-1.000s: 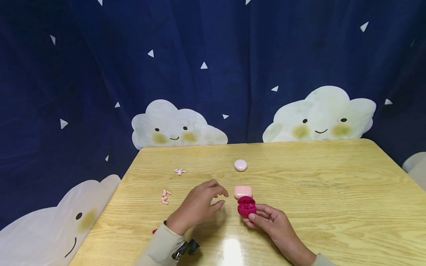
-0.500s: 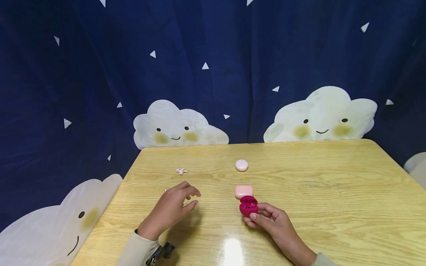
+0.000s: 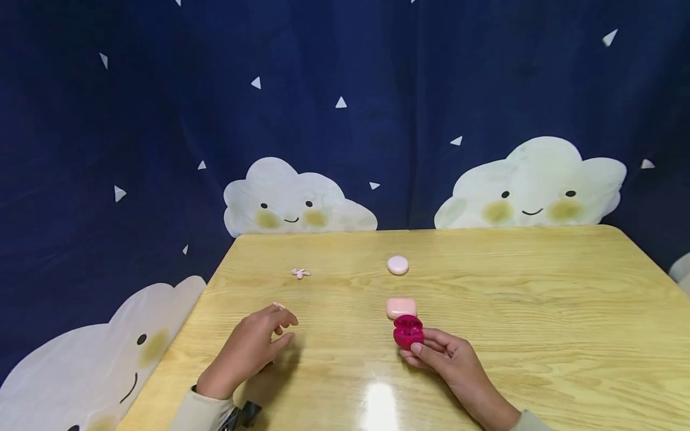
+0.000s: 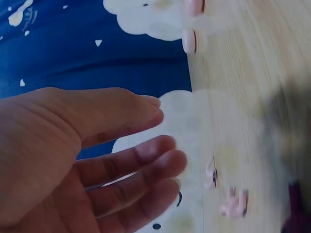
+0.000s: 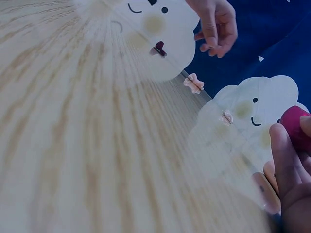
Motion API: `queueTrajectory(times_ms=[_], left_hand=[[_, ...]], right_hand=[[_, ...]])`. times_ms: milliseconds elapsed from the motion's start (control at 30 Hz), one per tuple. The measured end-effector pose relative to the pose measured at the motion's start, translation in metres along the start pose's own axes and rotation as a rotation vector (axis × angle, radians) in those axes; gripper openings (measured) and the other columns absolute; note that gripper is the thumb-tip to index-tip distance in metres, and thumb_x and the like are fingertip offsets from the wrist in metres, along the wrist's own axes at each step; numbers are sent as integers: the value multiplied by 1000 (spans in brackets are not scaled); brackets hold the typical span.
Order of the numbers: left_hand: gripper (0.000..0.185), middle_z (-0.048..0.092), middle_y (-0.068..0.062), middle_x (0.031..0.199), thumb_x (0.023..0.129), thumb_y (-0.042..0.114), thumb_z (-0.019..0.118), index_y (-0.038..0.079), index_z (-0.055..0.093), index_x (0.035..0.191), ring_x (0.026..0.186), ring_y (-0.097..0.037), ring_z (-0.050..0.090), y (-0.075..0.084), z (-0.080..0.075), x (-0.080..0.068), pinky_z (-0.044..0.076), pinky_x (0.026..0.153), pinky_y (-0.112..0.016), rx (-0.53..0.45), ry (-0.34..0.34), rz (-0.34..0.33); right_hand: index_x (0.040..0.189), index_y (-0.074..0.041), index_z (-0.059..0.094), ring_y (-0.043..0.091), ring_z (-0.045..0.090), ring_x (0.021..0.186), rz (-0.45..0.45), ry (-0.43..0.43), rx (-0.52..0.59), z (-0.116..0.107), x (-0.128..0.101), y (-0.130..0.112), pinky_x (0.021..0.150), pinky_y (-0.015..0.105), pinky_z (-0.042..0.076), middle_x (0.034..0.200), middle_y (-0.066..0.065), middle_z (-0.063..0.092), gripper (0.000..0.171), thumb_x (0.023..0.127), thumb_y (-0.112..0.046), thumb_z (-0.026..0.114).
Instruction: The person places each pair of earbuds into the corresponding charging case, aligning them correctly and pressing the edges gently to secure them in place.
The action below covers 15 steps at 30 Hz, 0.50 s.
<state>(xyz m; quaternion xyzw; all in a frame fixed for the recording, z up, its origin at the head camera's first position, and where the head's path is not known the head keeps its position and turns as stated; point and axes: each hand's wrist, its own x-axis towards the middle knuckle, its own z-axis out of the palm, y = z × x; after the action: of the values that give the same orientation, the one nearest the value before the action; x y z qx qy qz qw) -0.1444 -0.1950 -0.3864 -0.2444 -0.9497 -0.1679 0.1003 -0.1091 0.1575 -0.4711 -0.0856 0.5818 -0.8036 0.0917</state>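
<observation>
My right hand grips a magenta earbud case, lid open, just above the wooden table; the case also shows in the right wrist view beside my fingers. My left hand hovers at the table's left with fingers loosely curled, holding nothing. A pale pink earbud peeks out just beyond its fingertips. In the left wrist view the palm and relaxed fingers face pink earbuds on the wood.
A pink rectangular case lies right behind the magenta one. A round pink case sits further back. Another pink earbud pair lies at the back left. A small dark red piece rests near my left hand. Dark blue cloud curtain surrounds the table.
My left hand has drawn away from the magenta case and moved left to the pink earbuds near the table's edge. The right hand has kept hold of the case.
</observation>
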Motion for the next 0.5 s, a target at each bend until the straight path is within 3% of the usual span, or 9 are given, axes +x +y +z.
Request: queueTrajectory(times_ms=[233, 500], left_hand=[[16, 62, 5, 80, 78, 11, 78, 17, 70, 91, 72, -12, 60, -6, -5, -7, 46, 62, -29, 11, -62, -140], [10, 54, 11, 69, 76, 16, 75, 20, 68, 82, 62, -6, 48, -13, -4, -20, 40, 55, -29, 38, -133, -225]], right_hand=[[124, 18, 50, 42, 64, 101, -16, 19, 0, -2, 0, -3, 85, 39, 52, 114, 28, 64, 43, 91, -5, 65], [125, 17, 49, 42, 65, 99, 17, 23, 15, -1, -1, -1, 86, 41, 51, 114, 28, 63, 43, 91, -6, 65]])
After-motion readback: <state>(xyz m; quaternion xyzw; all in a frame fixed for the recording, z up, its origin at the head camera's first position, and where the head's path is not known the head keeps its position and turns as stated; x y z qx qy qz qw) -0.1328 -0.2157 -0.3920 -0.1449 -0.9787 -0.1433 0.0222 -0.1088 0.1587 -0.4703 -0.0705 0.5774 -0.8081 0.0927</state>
